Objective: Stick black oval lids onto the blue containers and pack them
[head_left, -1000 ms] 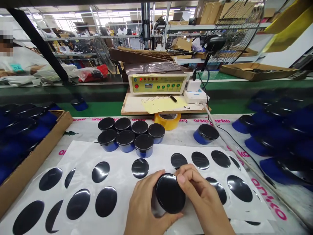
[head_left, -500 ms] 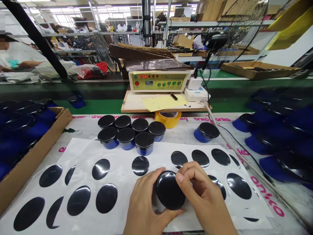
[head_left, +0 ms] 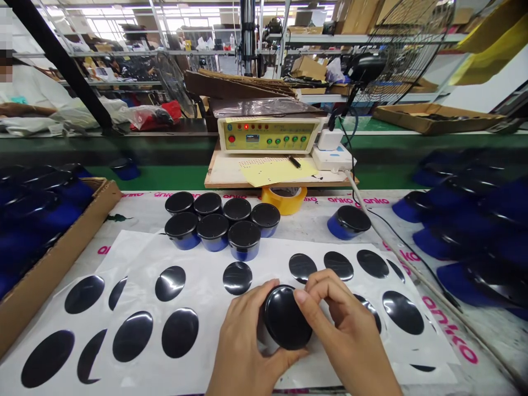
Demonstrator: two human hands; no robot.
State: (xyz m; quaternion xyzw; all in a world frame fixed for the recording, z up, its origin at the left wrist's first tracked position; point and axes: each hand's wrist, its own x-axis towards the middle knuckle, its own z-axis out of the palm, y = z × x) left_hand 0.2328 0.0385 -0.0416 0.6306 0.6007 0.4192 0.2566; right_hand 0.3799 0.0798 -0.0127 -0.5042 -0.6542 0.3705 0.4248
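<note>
My left hand (head_left: 243, 338) is wrapped around a round black-topped case (head_left: 287, 319), its thumb at the lower rim and its fingers along the left side. The glossy top faces up; its sides are mostly hidden. At the upper right rim, my right hand (head_left: 338, 319) has thumb and forefinger pinched together; whatever lies between the tips is hidden. Beneath both hands are white backing sheets (head_left: 214, 335) bearing round black stickers (head_left: 180, 332). Beyond them stands a group of blue cases with black tops (head_left: 212, 228), and another blue case (head_left: 349, 221) is apart to the right.
A cardboard box (head_left: 61, 236) of blue cases flanks the left; more blue cases (head_left: 487, 220) are piled at right. Behind are yellow tape (head_left: 284, 201), a control box (head_left: 268, 137) on a wooden stand, and a cable (head_left: 391, 245). A person (head_left: 33, 91) is at far left.
My hands and the held case stay almost in place. The view shifts very slightly, and the person at far left has moved an arm.
</note>
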